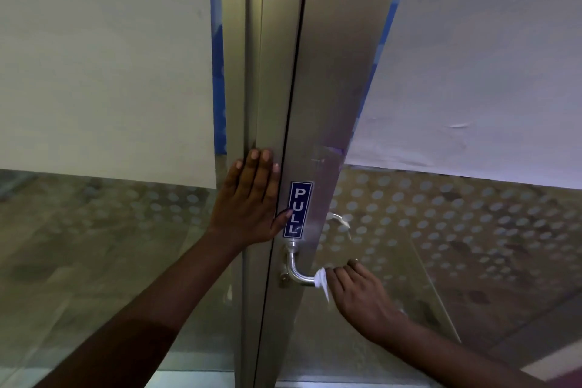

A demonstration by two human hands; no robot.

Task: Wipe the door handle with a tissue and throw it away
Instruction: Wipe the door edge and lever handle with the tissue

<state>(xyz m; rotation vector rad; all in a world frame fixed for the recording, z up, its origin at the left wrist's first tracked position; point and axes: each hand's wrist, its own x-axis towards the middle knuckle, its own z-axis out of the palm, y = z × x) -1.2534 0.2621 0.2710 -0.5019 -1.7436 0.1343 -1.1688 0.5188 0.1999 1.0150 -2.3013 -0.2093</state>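
The curved steel door handle [299, 274] is being wiped: the crumpled white tissue [322, 281] is clenched round it by the right hand [359, 296]. The left hand [252, 198] is spread flat on the grey metal door frame [267, 88]. Disposal is judged outstanding; no bin is seen.

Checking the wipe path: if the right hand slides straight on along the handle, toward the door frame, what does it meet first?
Likely the handle's bend, where it turns up to its mount below the PULL sticker; right hand, tissue.

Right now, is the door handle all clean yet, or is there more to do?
Not yet. The tissue is already picked up; the right hand holds it around the handle, so wiping is in hand. The left hand lies flat on the door frame. Throwing the tissue away is left; no bin shows.
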